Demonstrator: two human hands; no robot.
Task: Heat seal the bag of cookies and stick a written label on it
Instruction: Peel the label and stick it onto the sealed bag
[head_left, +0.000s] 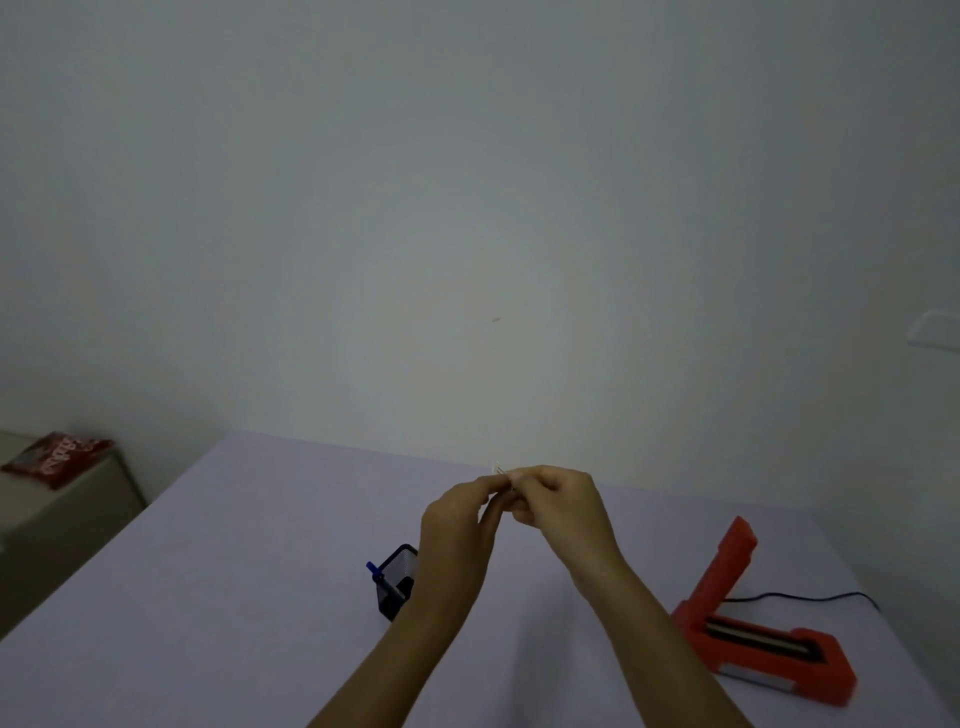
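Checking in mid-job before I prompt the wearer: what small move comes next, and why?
Probably finish peeling the small white label that both hands pinch, left hand and right hand, raised above the table. The red bag lies off on the side cabinet, so sticking must wait.

2 hands (511, 499), 1 sealer (753, 618), 1 pen (382, 577).

I can't read anything here. The red bag (57, 460), well off to the left of the orange heat sealer (763, 618), carries white lettering, but it's too blurred for me to make out.
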